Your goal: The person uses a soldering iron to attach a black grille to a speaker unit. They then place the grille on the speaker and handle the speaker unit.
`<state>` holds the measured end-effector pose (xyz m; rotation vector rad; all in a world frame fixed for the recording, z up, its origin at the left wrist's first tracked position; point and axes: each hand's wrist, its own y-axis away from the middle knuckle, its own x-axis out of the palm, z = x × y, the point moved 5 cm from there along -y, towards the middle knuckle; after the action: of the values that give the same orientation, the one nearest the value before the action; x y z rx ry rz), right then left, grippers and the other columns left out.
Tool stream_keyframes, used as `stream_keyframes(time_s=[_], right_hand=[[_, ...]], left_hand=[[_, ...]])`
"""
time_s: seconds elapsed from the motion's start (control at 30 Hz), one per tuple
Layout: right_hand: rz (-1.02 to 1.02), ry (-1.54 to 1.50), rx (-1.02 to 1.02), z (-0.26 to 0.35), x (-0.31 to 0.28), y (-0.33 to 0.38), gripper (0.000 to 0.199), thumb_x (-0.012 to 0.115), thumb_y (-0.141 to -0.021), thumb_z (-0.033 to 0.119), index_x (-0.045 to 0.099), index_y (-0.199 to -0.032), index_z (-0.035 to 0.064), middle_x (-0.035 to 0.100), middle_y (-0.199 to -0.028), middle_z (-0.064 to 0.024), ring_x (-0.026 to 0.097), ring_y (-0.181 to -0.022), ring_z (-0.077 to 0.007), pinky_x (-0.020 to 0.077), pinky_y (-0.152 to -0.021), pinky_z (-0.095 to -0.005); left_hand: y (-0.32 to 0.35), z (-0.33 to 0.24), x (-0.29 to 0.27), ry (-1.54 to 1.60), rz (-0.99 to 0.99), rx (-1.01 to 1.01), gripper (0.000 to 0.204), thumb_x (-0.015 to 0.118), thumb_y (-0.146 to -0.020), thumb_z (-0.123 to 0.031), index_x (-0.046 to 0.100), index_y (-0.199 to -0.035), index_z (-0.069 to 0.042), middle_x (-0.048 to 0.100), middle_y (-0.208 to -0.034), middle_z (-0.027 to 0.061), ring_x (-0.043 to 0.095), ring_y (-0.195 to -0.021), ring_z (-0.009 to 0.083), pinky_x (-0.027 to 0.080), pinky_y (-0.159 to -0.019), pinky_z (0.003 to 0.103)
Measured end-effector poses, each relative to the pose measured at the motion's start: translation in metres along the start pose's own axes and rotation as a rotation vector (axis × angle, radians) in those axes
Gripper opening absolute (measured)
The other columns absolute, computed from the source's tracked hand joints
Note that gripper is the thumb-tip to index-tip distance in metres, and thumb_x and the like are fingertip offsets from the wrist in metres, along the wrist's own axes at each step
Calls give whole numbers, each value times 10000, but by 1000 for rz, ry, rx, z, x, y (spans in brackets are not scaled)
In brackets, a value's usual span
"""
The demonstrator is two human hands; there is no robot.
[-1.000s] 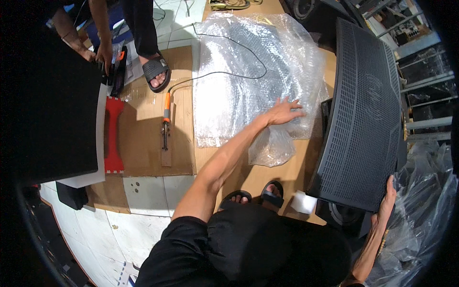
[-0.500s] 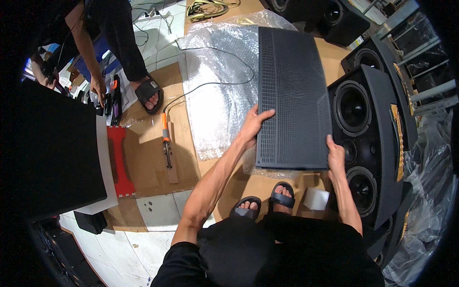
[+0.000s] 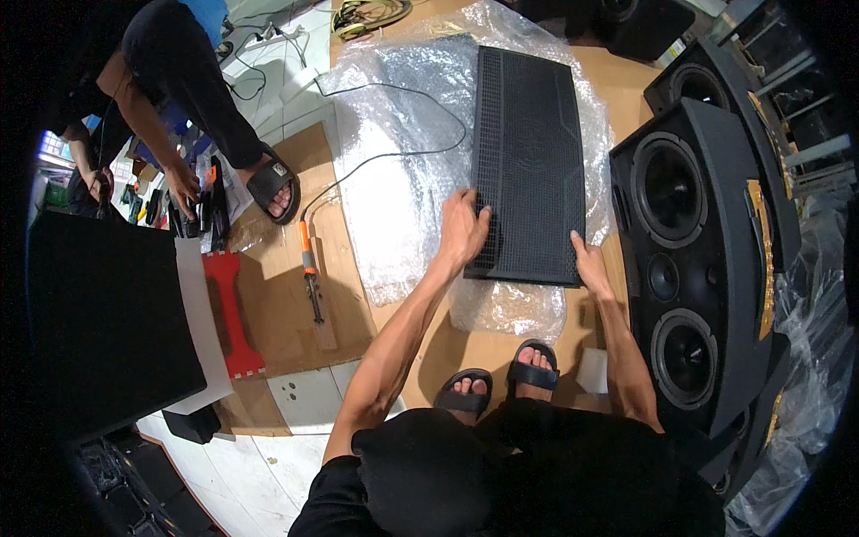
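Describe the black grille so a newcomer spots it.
Find the shiny bubble wrap. Over its right part, between the left hand and right hand, is the black grille. Unlike the speakers farther right, whose round cones show, it's a mesh panel.

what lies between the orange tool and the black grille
In the head view: cardboard, then bubble wrap crossed by a black cord, then the left hand at the grille.

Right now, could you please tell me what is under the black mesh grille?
Clear bubble wrap shows past the left, right and near edges of the grille; whatever lies directly beneath is covered.
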<state>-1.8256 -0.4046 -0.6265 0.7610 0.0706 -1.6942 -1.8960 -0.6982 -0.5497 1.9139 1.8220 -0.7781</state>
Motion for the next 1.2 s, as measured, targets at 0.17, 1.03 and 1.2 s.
stream_keyframes(time_s=[0.17,1.03,1.2], right_hand=[[-86,751,-183,67,-13,25,656,534,-906,505,643,-788,-132,620,-738,-322,660,-745,-401,479,-675,-465],[88,-79,182,60,-14,19,590,695,-843,210,456,-1258,-134,603,-1143,-215,598,-1029,-266,471,-875,-345],[-69,84,-21,41,-24,-2,488,723,-806,310,617,-944,-146,659,-868,-200,623,-781,-225,483,-706,-374]], left_hand=[[33,-10,-12,64,-43,-120,519,630,-814,-145,460,-1216,134,568,-1067,322,559,-1025,442,444,-901,456],[38,0,-13,7,0,-391,464,647,-834,-297,622,-1067,104,669,-905,274,667,-859,377,508,-786,422],[29,-14,-22,-14,62,-354,412,637,-834,-263,641,-1017,106,663,-861,280,661,-831,386,508,-771,434]])
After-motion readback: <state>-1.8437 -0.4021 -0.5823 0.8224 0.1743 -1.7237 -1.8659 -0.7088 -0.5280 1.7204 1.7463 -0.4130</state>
